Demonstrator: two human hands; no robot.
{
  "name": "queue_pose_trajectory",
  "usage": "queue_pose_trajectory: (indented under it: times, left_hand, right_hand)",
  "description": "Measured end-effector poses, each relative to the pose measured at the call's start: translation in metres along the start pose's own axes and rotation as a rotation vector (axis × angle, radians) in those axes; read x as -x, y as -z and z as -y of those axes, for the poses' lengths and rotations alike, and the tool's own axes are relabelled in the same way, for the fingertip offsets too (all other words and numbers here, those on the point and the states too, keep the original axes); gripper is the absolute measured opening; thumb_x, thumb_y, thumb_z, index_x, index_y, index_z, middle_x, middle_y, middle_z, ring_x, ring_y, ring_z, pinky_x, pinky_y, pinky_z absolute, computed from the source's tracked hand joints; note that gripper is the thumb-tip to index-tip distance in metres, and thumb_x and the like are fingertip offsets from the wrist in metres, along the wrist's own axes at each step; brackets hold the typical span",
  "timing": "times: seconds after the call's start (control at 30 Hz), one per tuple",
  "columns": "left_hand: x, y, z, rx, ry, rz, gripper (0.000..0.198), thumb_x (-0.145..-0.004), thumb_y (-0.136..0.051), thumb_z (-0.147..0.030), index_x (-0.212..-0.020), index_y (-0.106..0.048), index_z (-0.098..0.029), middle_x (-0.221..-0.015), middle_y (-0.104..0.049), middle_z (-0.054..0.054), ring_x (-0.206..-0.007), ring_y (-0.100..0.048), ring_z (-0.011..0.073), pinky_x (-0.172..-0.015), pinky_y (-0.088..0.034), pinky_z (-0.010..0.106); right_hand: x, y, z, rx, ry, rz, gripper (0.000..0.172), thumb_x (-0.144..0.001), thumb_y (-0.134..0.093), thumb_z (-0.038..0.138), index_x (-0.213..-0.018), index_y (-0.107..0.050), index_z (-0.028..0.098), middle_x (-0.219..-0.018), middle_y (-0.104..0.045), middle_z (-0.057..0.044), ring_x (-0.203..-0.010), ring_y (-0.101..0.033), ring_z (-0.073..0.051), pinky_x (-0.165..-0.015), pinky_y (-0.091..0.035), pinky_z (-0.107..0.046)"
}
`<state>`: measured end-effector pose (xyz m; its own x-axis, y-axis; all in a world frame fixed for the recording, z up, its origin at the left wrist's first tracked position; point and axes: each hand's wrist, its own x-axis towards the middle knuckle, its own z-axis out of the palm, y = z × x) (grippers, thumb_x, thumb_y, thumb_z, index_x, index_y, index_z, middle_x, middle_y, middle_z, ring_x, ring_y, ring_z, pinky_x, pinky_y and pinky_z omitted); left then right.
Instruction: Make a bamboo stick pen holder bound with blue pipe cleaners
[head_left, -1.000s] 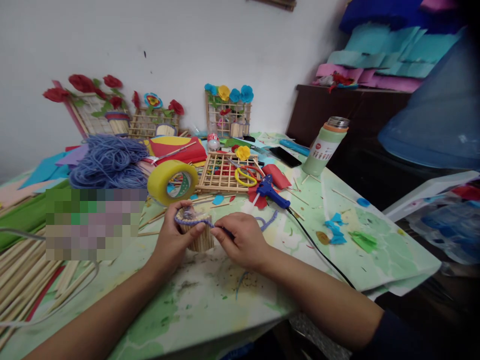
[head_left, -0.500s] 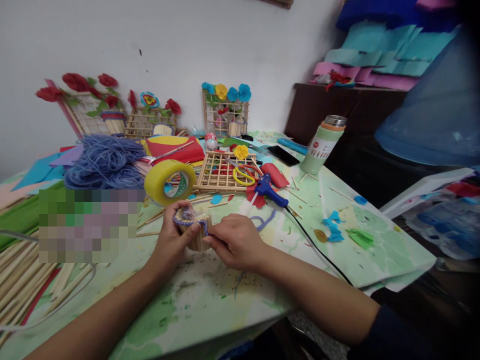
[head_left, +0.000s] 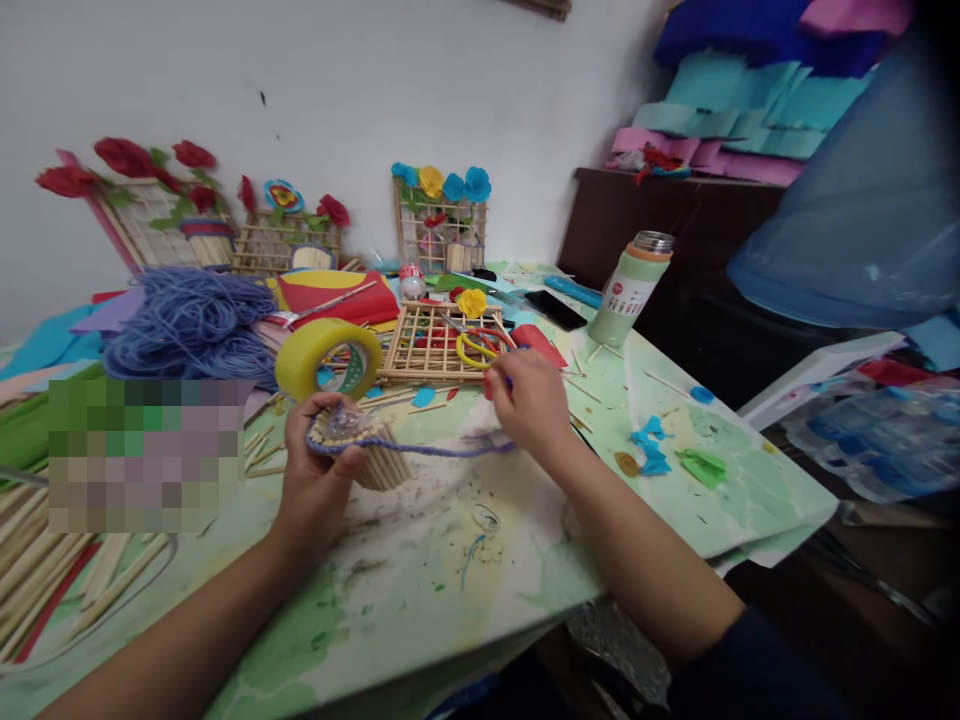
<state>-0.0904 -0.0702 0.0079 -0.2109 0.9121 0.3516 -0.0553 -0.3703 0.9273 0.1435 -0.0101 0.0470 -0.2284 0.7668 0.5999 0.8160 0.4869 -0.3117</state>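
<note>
My left hand (head_left: 319,480) is closed round a small cup of wooden sticks (head_left: 386,462), tilted with its open top toward the left. A blue braided cord (head_left: 450,452) runs along the cup's rim and stretches right, passing under my right hand (head_left: 531,400). That hand is closed at the spot where the blue glue gun lay, and it covers most of the gun; whether its fingers grip the gun is hard to make out. Just behind the cup stands a roll of yellow tape (head_left: 300,362).
Beyond my hands lie a stick lattice (head_left: 420,345), yellow-handled scissors (head_left: 480,352) and a black phone (head_left: 556,309). A green bottle (head_left: 626,295) stands at the back right. Blue yarn (head_left: 195,320) and many loose sticks (head_left: 45,570) cover the left side.
My right hand has left the cup and moved right and away from me, to the glue gun. The cord now stretches out from the cup, which is tilted more.
</note>
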Motion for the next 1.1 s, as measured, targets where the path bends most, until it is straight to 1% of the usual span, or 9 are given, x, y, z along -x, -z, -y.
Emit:
queue_pose_trajectory:
  times: [0.07,0.17,0.27,0.43,0.6,0.7,0.77,0.93,1.1]
  left_hand:
    - [0.001,-0.001,-0.003,0.055,-0.053,-0.014,0.056,-0.065,-0.073,-0.05,-0.112,-0.049,-0.033,-0.108,-0.048,0.003,-0.093,-0.051,0.0217,-0.085,-0.046,0.035]
    - [0.001,-0.003,-0.006,0.124,-0.081,-0.023,0.056,-0.065,-0.073,-0.051,-0.111,-0.049,-0.031,-0.106,-0.047,0.003,-0.088,-0.051,0.0189,-0.084,-0.046,0.033]
    - [0.0,-0.004,-0.006,0.129,-0.072,-0.02,0.057,-0.065,-0.072,-0.053,-0.111,-0.048,-0.03,-0.105,-0.047,0.003,-0.086,-0.051,0.0172,-0.082,-0.046,0.031]
    - [0.0,-0.004,-0.006,0.196,-0.041,-0.032,0.055,-0.066,-0.073,-0.05,-0.11,-0.049,-0.029,-0.102,-0.049,0.002,-0.085,-0.052,0.0155,-0.079,-0.046,0.028]
    - [-0.002,-0.004,-0.006,0.276,0.05,-0.056,0.049,-0.066,-0.075,-0.044,-0.108,-0.052,-0.029,-0.102,-0.051,0.0,-0.082,-0.053,0.0118,-0.075,-0.046,0.022]
    - [-0.005,-0.004,-0.004,0.31,0.105,-0.087,0.05,-0.064,-0.077,-0.043,-0.105,-0.053,-0.027,-0.099,-0.053,0.0,-0.08,-0.054,0.0109,-0.071,-0.046,0.018]
    - [-0.006,-0.005,-0.003,0.329,0.144,-0.112,0.053,-0.061,-0.08,-0.043,-0.104,-0.054,-0.026,-0.097,-0.055,-0.001,-0.079,-0.054,0.0105,-0.069,-0.046,0.017]
    - [-0.007,-0.006,-0.002,0.32,0.237,-0.137,0.057,-0.057,-0.083,-0.042,-0.103,-0.054,-0.026,-0.093,-0.057,-0.002,-0.077,-0.055,0.011,-0.067,-0.046,0.018]
    - [-0.008,-0.006,0.0,0.29,0.253,-0.141,0.057,-0.056,-0.083,-0.042,-0.103,-0.053,-0.026,-0.091,-0.058,-0.002,-0.077,-0.054,0.0117,-0.067,-0.046,0.02]
  right_hand:
    - [-0.008,-0.001,-0.019,0.183,-0.145,0.007,0.019,-0.079,-0.049,0.02,-0.091,-0.061,0.012,-0.095,-0.062,-0.017,-0.093,-0.053,-0.028,-0.081,-0.038,-0.039]
    - [-0.011,-0.008,-0.043,0.285,-0.266,0.134,0.026,-0.07,-0.057,0.022,-0.093,-0.06,0.01,-0.097,-0.061,-0.02,-0.093,-0.054,-0.031,-0.079,-0.04,-0.04]
    - [-0.009,-0.017,-0.055,0.269,-0.296,0.227,0.025,-0.068,-0.058,0.023,-0.091,-0.06,0.013,-0.091,-0.062,-0.016,-0.086,-0.057,-0.029,-0.071,-0.043,-0.037]
    - [-0.008,-0.019,-0.057,0.258,-0.303,0.207,0.021,-0.069,-0.053,0.017,-0.089,-0.059,0.015,-0.09,-0.063,-0.015,-0.084,-0.059,-0.028,-0.069,-0.043,-0.035]
    - [-0.013,-0.008,-0.044,0.105,-0.263,0.04,0.027,-0.081,-0.047,0.022,-0.101,-0.06,0.011,-0.099,-0.063,-0.018,-0.095,-0.057,-0.03,-0.08,-0.043,-0.041]
    - [-0.008,-0.004,-0.025,-0.167,-0.117,-0.106,0.033,-0.086,-0.047,0.033,-0.111,-0.058,0.015,-0.104,-0.064,-0.015,-0.095,-0.059,-0.028,-0.081,-0.045,-0.041]
    - [0.0,-0.004,-0.01,-0.357,-0.028,-0.16,0.036,-0.086,-0.05,0.044,-0.108,-0.059,0.017,-0.097,-0.066,-0.012,-0.087,-0.061,-0.025,-0.076,-0.048,-0.038]
    - [0.022,0.0,0.023,-0.691,0.099,-0.145,0.049,-0.081,-0.05,0.064,-0.097,-0.062,0.02,-0.079,-0.066,-0.006,-0.069,-0.063,-0.02,-0.064,-0.051,-0.032]
    - [0.026,0.007,0.031,-0.769,0.16,-0.083,0.052,-0.079,-0.052,0.066,-0.095,-0.063,0.018,-0.078,-0.066,-0.006,-0.069,-0.063,-0.018,-0.064,-0.051,-0.03]
